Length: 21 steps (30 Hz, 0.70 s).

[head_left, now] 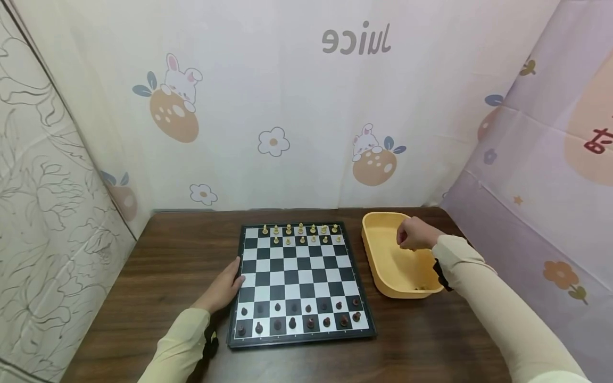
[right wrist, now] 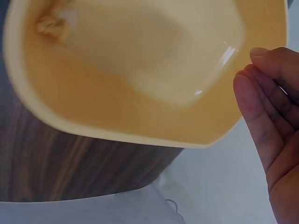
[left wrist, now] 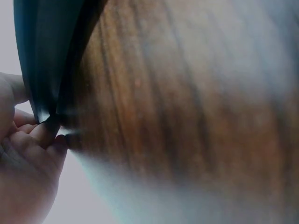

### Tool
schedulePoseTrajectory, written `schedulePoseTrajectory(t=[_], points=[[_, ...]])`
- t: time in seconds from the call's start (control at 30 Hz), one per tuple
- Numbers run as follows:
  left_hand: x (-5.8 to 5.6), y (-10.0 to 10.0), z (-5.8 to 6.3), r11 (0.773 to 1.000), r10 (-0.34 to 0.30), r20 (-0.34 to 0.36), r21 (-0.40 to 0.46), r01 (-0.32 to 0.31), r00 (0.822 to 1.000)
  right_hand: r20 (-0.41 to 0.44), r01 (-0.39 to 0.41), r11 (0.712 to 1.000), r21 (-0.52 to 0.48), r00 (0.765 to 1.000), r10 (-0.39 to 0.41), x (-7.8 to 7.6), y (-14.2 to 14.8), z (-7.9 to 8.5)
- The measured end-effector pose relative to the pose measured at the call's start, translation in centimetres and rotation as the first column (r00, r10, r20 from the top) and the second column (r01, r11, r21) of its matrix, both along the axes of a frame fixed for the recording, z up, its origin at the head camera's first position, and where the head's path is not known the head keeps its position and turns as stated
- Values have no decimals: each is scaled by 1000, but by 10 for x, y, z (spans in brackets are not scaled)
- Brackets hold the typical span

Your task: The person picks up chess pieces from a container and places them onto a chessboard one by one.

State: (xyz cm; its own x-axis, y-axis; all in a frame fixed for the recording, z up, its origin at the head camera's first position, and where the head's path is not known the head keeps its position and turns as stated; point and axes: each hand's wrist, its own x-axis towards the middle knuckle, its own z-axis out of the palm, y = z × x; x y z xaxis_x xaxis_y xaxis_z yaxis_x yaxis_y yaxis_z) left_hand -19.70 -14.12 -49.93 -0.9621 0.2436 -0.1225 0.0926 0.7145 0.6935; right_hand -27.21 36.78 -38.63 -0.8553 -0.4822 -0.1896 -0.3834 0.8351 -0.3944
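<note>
My left hand [head_left: 225, 284] is at the left edge of a magnetic-looking chessboard [head_left: 304, 276], its thumb over the rim. In the left wrist view its fingers [left wrist: 46, 130] curl against the board's dark edge [left wrist: 49, 51]. Over the yellow plastic basin [head_left: 383, 274] hangs my right hand [head_left: 416, 234], fingers bent together. The right wrist view shows thumb and fingertips [right wrist: 245, 88] meeting before the basin's wall, with no piece visible between them. Some small pale pieces [right wrist: 52, 24] lie in one basin corner.
Cream chess pieces [head_left: 300, 229] stand in two rows at the board's far side, the left far corner square bare. Dark pieces [head_left: 310, 322] fill two rows on the near side. Behind the brown wooden table [head_left: 182, 250] hangs a printed curtain [head_left: 239, 106].
</note>
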Motion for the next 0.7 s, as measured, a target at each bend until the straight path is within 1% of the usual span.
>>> schedulePoseTrajectory(t=[0.13, 0.23, 0.27, 0.37, 0.5, 0.6, 0.7], points=[[0, 1, 0, 1000, 0, -5, 4, 0, 1000, 2, -43, 998, -39, 999, 43, 10, 9, -5], [0, 1, -1, 1000, -2, -3, 6, 2, 1000, 28, -35, 999, -18, 999, 35, 18, 13, -8], [0, 1, -1, 1000, -3, -2, 6, 3, 1000, 47, -20, 1000, -5, 999, 20, 20, 15, -9], [-1, 1, -2, 1000, -5, 0, 7, 5, 1000, 74, -24, 1000, 19, 997, 22, 26, 17, -14], [0, 1, 0, 1000, -4, -1, 12, 4, 1000, 49, -94, 995, 22, 995, 92, 32, 20, -19], [0, 1, 1, 1000, -1, -4, 16, 1, 1000, 31, -139, 989, 44, 990, 138, 34, 21, -23], [0, 0, 1, 1000, -2, -7, 10, 2, 1000, 43, -168, 983, 70, 985, 165, 38, 20, -23]])
